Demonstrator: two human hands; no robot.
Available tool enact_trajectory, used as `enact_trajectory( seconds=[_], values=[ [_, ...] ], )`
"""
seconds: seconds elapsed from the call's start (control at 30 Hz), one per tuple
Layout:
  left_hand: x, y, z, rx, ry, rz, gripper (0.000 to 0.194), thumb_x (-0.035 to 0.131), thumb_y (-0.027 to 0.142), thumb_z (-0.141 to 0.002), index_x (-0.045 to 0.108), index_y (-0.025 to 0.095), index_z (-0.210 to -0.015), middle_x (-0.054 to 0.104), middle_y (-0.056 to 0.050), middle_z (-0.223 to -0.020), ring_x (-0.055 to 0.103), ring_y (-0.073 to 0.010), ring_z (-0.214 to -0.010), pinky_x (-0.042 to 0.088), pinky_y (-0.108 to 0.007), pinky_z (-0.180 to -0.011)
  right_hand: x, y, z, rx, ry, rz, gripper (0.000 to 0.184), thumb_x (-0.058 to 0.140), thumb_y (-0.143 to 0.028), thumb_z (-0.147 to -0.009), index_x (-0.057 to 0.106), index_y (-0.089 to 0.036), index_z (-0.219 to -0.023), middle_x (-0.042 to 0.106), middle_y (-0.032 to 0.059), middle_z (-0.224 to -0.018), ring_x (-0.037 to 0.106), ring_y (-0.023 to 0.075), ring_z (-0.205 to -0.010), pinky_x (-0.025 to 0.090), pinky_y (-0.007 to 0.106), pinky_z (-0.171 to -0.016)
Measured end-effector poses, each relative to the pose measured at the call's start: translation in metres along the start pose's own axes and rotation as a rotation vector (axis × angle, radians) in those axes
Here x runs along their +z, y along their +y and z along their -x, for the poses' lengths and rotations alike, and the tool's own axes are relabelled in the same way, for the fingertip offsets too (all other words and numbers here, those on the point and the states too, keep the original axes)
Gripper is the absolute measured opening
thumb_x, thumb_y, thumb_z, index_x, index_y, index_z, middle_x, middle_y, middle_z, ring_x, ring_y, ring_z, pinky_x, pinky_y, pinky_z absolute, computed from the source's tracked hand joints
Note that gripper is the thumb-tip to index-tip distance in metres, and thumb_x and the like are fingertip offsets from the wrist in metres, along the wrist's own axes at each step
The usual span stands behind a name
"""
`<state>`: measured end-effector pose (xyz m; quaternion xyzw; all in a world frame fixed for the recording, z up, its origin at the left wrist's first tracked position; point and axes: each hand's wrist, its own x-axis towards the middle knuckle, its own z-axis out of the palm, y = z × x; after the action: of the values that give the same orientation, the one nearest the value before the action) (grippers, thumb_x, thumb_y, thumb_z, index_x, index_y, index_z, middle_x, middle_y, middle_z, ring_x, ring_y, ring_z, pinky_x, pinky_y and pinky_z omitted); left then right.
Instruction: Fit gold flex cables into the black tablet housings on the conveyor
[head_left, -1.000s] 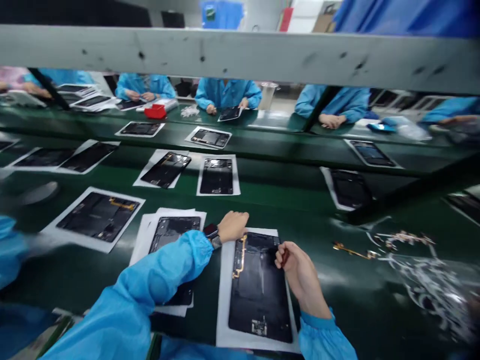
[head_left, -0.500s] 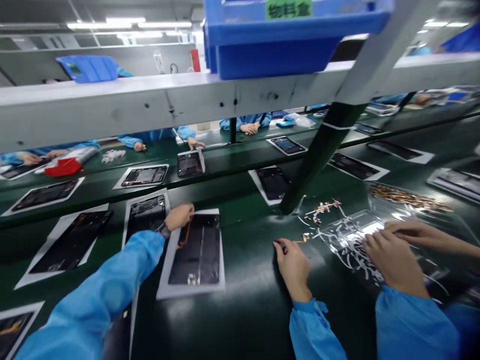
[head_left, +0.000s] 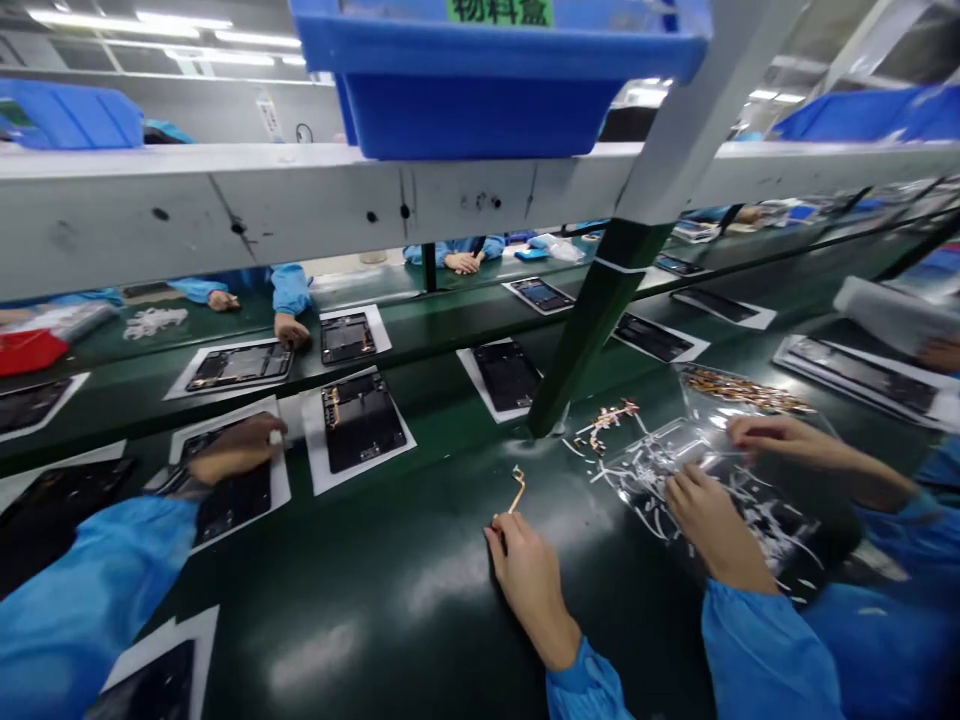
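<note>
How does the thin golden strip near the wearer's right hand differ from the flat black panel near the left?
The golden strip is thin and bent; the black panel, broad and rectangular. The strip is far smaller than the panel. White paper lies under the panel; green tabletop shows around the strip. Each has a hand nearby: right hand and left hand respectively.

On the table [head_left: 375, 610], scraps [head_left: 649, 487] lie right of the strip [head_left: 520, 491]. Behind, a panel [head_left: 510, 376] rests on a sheet [head_left: 478, 385].

Gold strip [head_left: 519, 488] at the right grip [head_left: 529, 575], dark green surface [head_left: 420, 510] beneath, blue sleeve [head_left: 589, 688] behind, white scraps [head_left: 646, 482] to its right.
</note>
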<state>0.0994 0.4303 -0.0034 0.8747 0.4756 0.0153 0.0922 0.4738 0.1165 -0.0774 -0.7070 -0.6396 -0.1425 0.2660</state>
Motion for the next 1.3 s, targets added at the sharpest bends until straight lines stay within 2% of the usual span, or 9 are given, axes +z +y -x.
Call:
enact_trajectory(
  seconds=[0.13, 0.23, 0.4, 0.57, 0.7, 0.87, 1.03, 1.17, 1.3],
  values=[
    [0.003, -0.013, 0.097, -0.022, -0.158, -0.107, 0.025, 0.056, 0.041, -0.08, 0.064, 0.021, -0.092, 0.066, -0.007, -0.103, 0.063, -0.0251, -0.097, 0.047, -0.033, -0.089, -0.006, -0.007, 0.004, 0.021, 0.02, -0.067, 0.021, 0.046, -0.029, -0.095, 0.061, -0.025, -0.081, 0.062, 0.0035, -0.074, 0.059, 0.0181, -0.054, 0.041, 0.027, -0.045],
    [0.008, 0.0, 0.133, -0.067, -0.178, -0.196, 0.019, 0.046, 0.027, -0.088, 0.061, 0.018, -0.096, 0.063, -0.01, -0.107, 0.061, -0.024, -0.102, 0.046, -0.034, -0.092, -0.011, -0.014, 0.008, -0.004, 0.041, -0.15, 0.023, 0.045, -0.03, -0.096, 0.061, -0.021, -0.083, 0.064, 0.0039, -0.076, 0.06, 0.0175, -0.056, 0.041, 0.027, -0.048],
    [0.014, -0.005, 0.138, -0.118, -0.166, -0.233, 0.016, 0.052, 0.02, -0.089, 0.058, 0.015, -0.103, 0.061, -0.012, -0.112, 0.059, -0.0227, -0.106, 0.043, -0.032, -0.094, -0.007, -0.019, 0.013, -0.009, 0.096, -0.308, 0.029, 0.048, -0.04, -0.095, 0.064, -0.018, -0.087, 0.068, 0.0025, -0.076, 0.064, 0.0155, -0.057, 0.046, 0.025, -0.054],
    [0.013, -0.011, 0.146, -0.076, -0.19, -0.273, 0.009, 0.053, 0.021, -0.09, 0.06, 0.016, -0.093, 0.064, -0.009, -0.102, 0.063, -0.0212, -0.094, 0.047, -0.029, -0.084, -0.005, -0.026, 0.021, 0.037, 0.15, -0.385, 0.034, 0.052, -0.045, -0.092, 0.069, -0.017, -0.091, 0.069, 0.0048, -0.072, 0.063, 0.0175, -0.052, 0.048, 0.027, -0.053],
    [0.016, -0.005, 0.158, -0.046, -0.175, -0.327, 0.017, 0.062, 0.02, -0.083, 0.06, 0.014, -0.099, 0.062, -0.012, -0.108, 0.062, -0.0239, -0.096, 0.048, -0.03, -0.08, -0.004, -0.03, 0.031, 0.096, 0.126, -0.43, 0.034, 0.054, -0.048, -0.09, 0.07, -0.017, -0.088, 0.069, 0.0055, -0.069, 0.061, 0.0182, -0.049, 0.049, 0.028, -0.052],
    [0.022, 0.001, 0.165, -0.041, -0.165, -0.388, 0.014, 0.056, 0.009, -0.088, 0.061, 0.008, -0.1, 0.063, -0.014, -0.1, 0.064, -0.022, -0.087, 0.05, -0.035, -0.079, 0.001, -0.029, 0.035, 0.177, 0.06, -0.497, 0.04, 0.055, -0.055, -0.086, 0.071, -0.018, -0.087, 0.071, 0.007, -0.073, 0.064, 0.0199, -0.054, 0.051, 0.029, -0.055],
    [0.006, 0.01, 0.162, -0.059, -0.133, -0.402, 0.016, 0.06, 0.026, -0.093, 0.061, 0.01, -0.096, 0.063, -0.004, -0.088, 0.062, -0.0149, -0.078, 0.052, -0.032, -0.075, -0.003, -0.033, 0.032, 0.296, 0.022, -0.56, 0.036, 0.059, -0.054, -0.08, 0.071, -0.021, -0.085, 0.071, 0.0059, -0.074, 0.063, 0.0212, -0.053, 0.053, 0.032, -0.058],
    [-0.028, 0.034, 0.16, -0.051, -0.067, -0.39, 0.005, 0.058, 0.01, -0.085, 0.061, 0.009, -0.089, 0.064, -0.01, -0.083, 0.063, -0.0182, -0.073, 0.05, -0.03, -0.07, -0.012, -0.03, 0.028, 0.377, -0.053, -0.626, 0.025, 0.067, -0.053, -0.072, 0.071, -0.031, -0.084, 0.07, 0.005, -0.071, 0.062, 0.0247, -0.053, 0.051, 0.038, -0.054],
    [-0.056, 0.102, 0.19, -0.003, -0.009, -0.356, 0.01, 0.051, 0.012, -0.085, 0.059, 0.013, -0.09, 0.065, -0.008, -0.086, 0.064, -0.0192, -0.076, 0.048, -0.028, -0.068, -0.024, -0.016, 0.023, 0.526, 0.024, -0.605, 0.024, 0.067, -0.054, -0.069, 0.068, -0.035, -0.082, 0.065, 0.0058, -0.065, 0.061, 0.0271, -0.057, 0.048, 0.042, -0.057]
  ],
)
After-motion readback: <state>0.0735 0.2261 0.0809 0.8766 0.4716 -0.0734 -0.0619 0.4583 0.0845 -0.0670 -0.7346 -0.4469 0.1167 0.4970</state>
